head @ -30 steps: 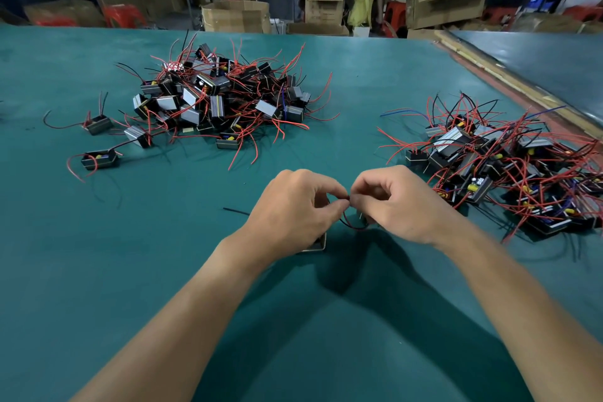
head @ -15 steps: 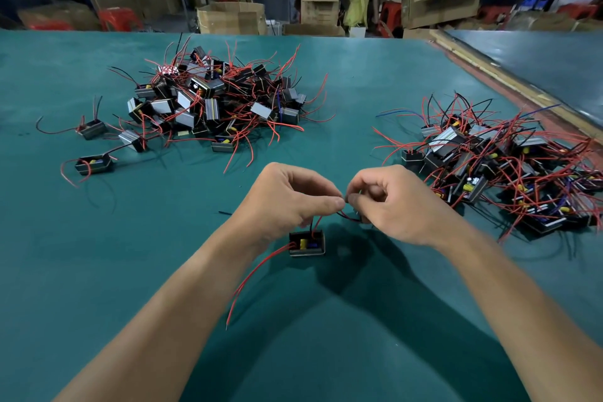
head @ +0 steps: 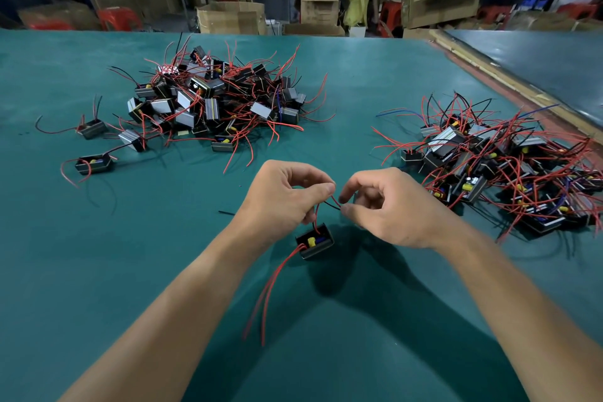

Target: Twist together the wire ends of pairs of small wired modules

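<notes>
Where the two hands meet: the middle of the view, over the green bench (head: 98, 271).
Left hand (head: 280, 202): thumb and forefinger pinch the red wire (head: 333, 200); the other fingers are curled.
Right hand (head: 391, 209): forefinger and thumb curl round the end of the black wire (head: 331, 205), and the thumb tip touches it.
Module (head: 315, 241): it hangs tilted by these two short wires, just under the left hand at 5 o'clock.
Long red wires (head: 270, 287): two, trailing from the module toward 7 o'clock.
Left pile (head: 215, 101): many modules with red wires, at 11 o'clock from the hands.
Right pile (head: 496, 163): a tangled heap at 2 o'clock.
Loose modules (head: 94, 164): a few lying at 9 o'clock of the left pile.
Cardboard boxes (head: 231, 18): at 12 o'clock, beyond the bench.
</notes>
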